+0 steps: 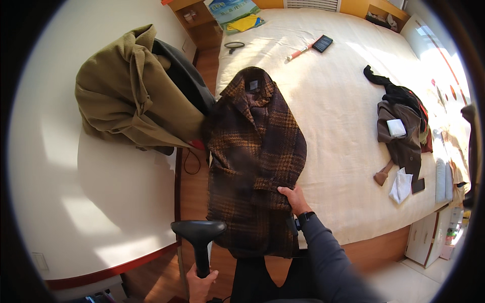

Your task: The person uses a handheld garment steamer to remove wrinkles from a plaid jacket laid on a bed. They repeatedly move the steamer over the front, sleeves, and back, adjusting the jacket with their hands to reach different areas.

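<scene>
A brown and orange plaid coat (247,161) is stretched out in front of me, collar at the far end, overlapping the left side of the bed. My right hand (295,198) grips its sleeve near the cuff, thumb on top. At the lower left, my left hand (201,283) is wrapped round the handle of a black garment steamer (199,230). The steamer's broad head stands upright, apart from the coat and to the left of its lower part. What holds the coat up, if anything, is hidden.
An olive-brown coat (126,91) hangs against the white wall at left. On the bed (333,136) lie a pink-handled brush (301,52), a black ring-shaped item (234,45), a colourful bag (237,17) and a heap of dark clothes (401,113). A white cabinet (423,237) stands at right.
</scene>
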Motion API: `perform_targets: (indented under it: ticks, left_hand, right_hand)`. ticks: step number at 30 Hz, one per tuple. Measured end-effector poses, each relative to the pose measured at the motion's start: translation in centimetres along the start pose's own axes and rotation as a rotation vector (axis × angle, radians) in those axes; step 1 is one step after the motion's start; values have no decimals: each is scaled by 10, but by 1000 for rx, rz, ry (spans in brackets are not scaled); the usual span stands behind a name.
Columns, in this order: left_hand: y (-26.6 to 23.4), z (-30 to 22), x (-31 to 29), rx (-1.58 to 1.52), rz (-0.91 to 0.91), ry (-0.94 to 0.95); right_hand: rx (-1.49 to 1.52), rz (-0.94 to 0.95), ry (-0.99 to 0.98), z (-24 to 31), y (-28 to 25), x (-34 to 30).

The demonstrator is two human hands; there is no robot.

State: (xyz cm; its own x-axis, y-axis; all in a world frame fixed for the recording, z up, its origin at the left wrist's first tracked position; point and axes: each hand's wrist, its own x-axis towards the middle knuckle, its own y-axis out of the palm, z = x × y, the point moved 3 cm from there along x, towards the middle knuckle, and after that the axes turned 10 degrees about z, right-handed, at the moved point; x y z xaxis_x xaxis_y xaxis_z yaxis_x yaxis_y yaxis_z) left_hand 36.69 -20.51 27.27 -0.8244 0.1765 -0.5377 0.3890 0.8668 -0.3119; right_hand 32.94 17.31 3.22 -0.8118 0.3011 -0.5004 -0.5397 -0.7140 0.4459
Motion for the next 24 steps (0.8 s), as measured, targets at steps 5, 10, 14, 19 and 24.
perform_targets:
  ticks: [5, 10, 14, 19, 24]
  left_hand:
    - [-24, 2, -8, -75, -86, -98]
    - [-32, 1, -13, -149, -62, -6]
    - [-31, -2, -18, -144, -48, 15]
    - [-31, -6, -21, -182, -36, 75]
    - [-31, -2, -21, -238, -50, 130]
  right_hand:
    - [150, 113, -122, 123, 45, -96]
    - [160, 143, -316, 250, 45, -208]
    - [67, -28, -438, 291, 15, -281]
    - [123, -221, -573, 320, -60, -367]
    - [-688, -465, -883, 359, -146, -467]
